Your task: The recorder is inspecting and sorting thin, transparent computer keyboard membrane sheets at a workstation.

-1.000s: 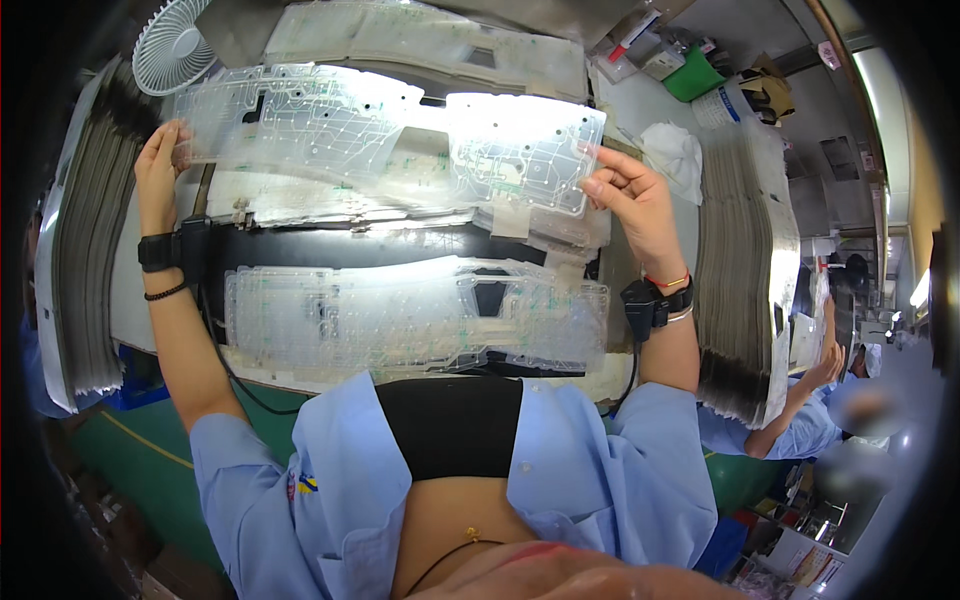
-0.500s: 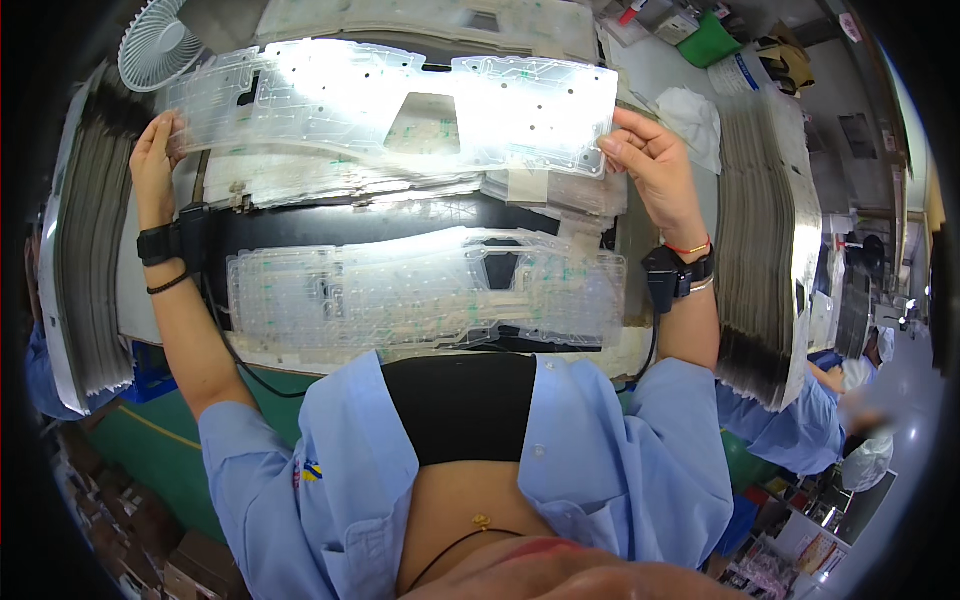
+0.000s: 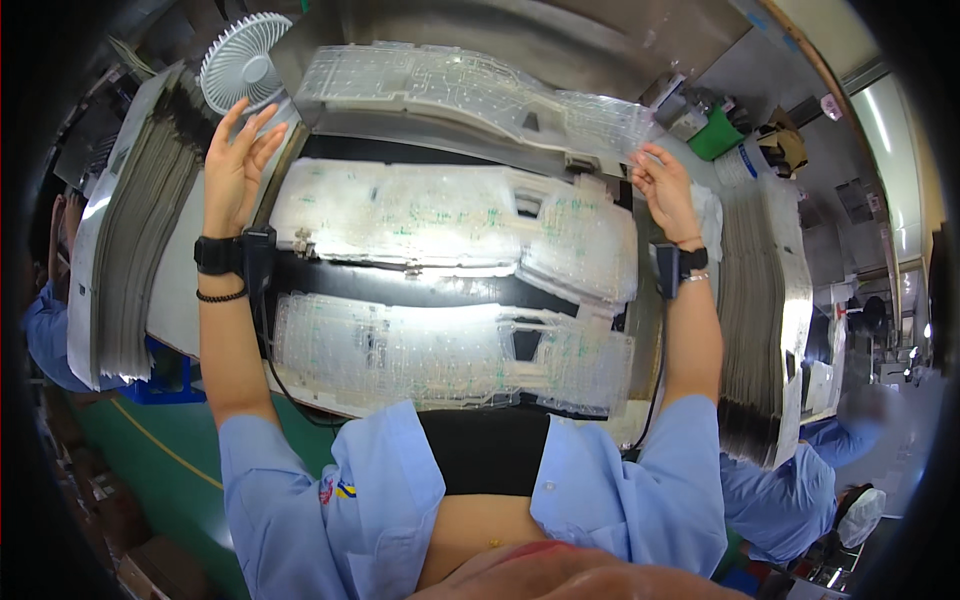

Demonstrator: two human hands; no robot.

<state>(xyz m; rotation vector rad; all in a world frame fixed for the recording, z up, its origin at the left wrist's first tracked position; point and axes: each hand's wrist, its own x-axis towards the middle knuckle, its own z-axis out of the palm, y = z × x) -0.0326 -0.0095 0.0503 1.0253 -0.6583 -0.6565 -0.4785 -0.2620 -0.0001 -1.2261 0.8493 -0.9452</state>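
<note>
At the far side of the table, a clear printed circuit film (image 3: 440,80) stretches out in a wavy curve. Its right end is pinched in the fingers of my right hand (image 3: 662,190). My left hand (image 3: 238,165) is raised by the fan with fingers spread, holding nothing and apart from the film's left end. Between my arms lies a middle stack of similar clear films (image 3: 420,205), with small green marks. Closer to my body sits another pile of clear films (image 3: 430,350) with cut-out windows.
Tall stacks of sheets stand at the left (image 3: 135,230) and at the right (image 3: 755,310). A white fan (image 3: 250,68) is at the back left, and a green container (image 3: 714,134) at the back right. Other people work at both sides.
The film has gone farther back, off the middle stack. My left hand has let go of its left end, while my right hand keeps the right end. The view has shifted too.
</note>
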